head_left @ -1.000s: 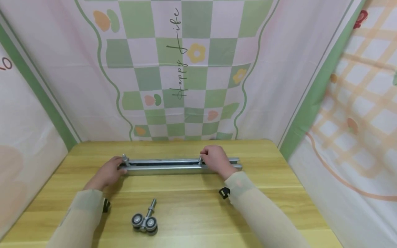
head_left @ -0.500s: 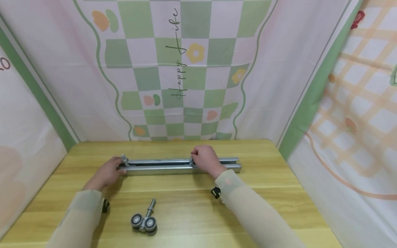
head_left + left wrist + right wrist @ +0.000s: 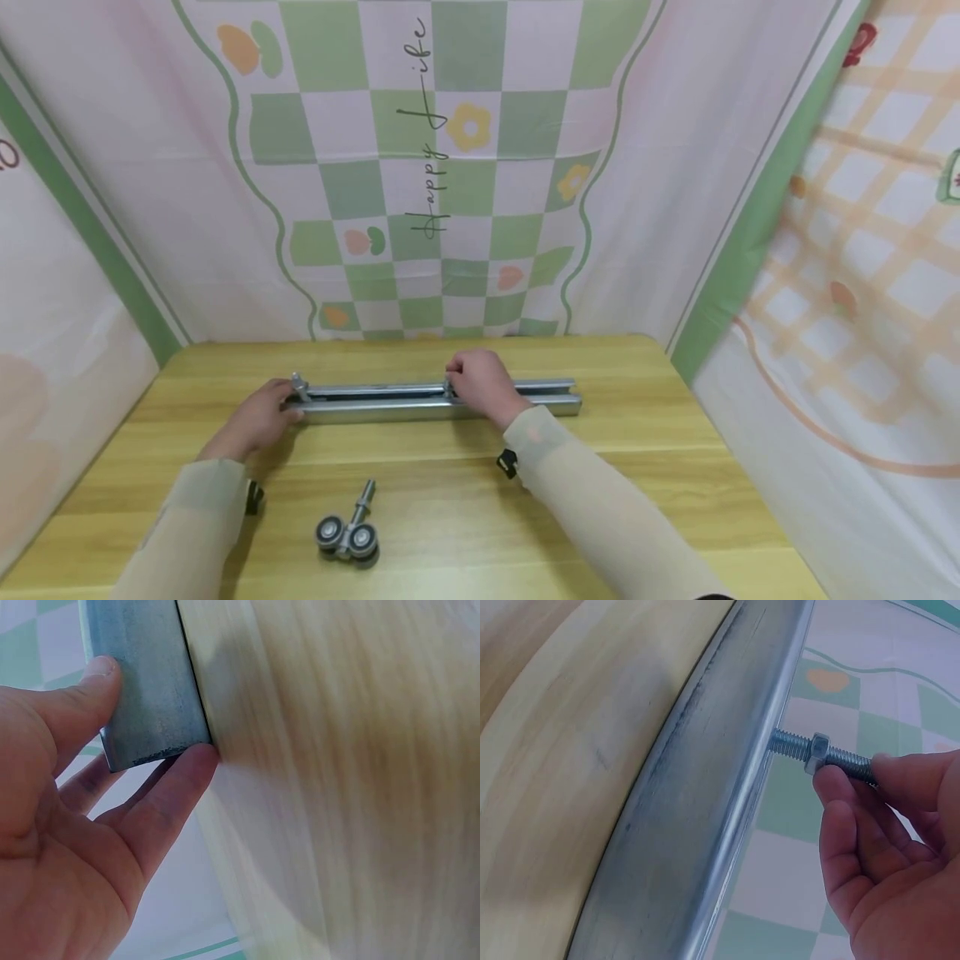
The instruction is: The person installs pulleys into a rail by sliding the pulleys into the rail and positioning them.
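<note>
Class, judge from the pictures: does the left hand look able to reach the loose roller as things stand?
Probably yes: nothing visible stands between the left hand and the loose roller, which lies on the table. The hand would likely have to leave the rail first.

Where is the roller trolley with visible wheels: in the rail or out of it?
Out: the roller trolley lies on the table, apart from the rail, with wheels and bolt exposed.

Checked cloth behind wooden table
</note>
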`<state>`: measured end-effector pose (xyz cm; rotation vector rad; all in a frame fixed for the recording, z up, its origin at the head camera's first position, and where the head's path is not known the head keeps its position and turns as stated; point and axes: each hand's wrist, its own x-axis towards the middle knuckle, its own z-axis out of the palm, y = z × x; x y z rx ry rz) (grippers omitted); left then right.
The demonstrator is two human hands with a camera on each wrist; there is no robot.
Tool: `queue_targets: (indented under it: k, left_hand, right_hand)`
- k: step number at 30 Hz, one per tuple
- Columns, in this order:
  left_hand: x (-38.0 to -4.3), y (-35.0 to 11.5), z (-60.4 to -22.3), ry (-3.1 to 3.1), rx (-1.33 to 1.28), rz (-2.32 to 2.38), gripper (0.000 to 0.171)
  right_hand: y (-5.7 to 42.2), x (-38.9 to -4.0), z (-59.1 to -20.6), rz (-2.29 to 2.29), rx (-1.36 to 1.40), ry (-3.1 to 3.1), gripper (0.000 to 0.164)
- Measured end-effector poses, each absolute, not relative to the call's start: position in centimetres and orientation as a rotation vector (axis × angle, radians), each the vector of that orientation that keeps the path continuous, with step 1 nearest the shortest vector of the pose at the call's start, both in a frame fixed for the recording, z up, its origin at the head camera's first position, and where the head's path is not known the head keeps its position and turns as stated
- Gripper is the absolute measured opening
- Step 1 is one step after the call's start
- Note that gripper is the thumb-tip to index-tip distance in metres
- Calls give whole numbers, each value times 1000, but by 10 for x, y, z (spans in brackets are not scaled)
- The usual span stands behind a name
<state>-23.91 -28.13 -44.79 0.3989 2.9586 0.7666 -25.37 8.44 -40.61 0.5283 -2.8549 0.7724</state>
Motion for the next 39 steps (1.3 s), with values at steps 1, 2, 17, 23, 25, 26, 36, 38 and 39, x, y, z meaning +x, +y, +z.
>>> queue_targets:
  k: [1,2,17,23,25,26,36,38,39]
  left_hand:
    - [-239,-281,-448,2959,398,767,47]
    - [-240,-281,-449,2958,396,767,47]
    - [-241,-283,-451,2964,386,756,47]
    - [-240,-282,-451,2959,372,748,48]
    - [-241,-282,-451,2963,379,739,48]
    - [-241,-282,-451,2966,384,737,48]
    - [-242,-283,-453,2975,400,751,48]
    - [-242,-283,-452,2978,405,750,47]
    - [-241,-283,-452,2977,405,751,47]
  right_hand:
    - [83,-254,-406,776,525,-2860,12]
    - [82,-254,-406,780,525,-2863,12]
    - [69,-256,-408,815,523,-2886,13]
    - [67,-258,-410,839,509,-2898,14]
    - [66,-258,-410,844,503,-2899,14]
    - [66,-258,-410,844,501,-2899,13]
    - [66,-257,-409,848,510,-2888,13]
    - [65,-257,-409,848,512,-2884,13]
    - [65,-256,-409,852,516,-2881,13]
